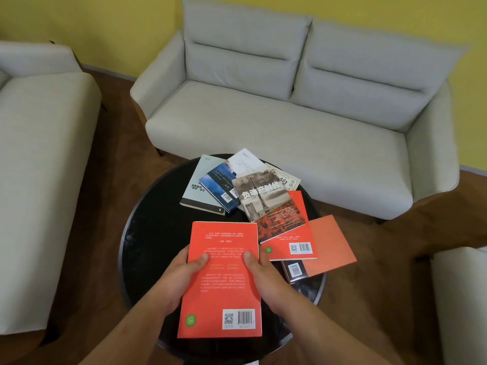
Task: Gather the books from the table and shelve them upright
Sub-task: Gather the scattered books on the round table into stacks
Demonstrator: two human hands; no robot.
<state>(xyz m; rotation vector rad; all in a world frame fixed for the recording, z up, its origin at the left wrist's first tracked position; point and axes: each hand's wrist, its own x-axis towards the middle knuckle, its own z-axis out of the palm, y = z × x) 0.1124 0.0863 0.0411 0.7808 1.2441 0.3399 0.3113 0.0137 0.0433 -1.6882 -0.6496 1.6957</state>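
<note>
Standing before grey sofa [290, 122], round black table [147, 233] on wood floor [110, 164].

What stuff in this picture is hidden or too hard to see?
All in the head view:
- Fingers of the left hand and right hand: under the red book; only thumbs show.
- Dark book: mostly covered by the orange sheet.
- White book and cream book: partly buried under the grey tower book.
- Small print on the covers: too tiny.
- The shelf: out of view.
</note>
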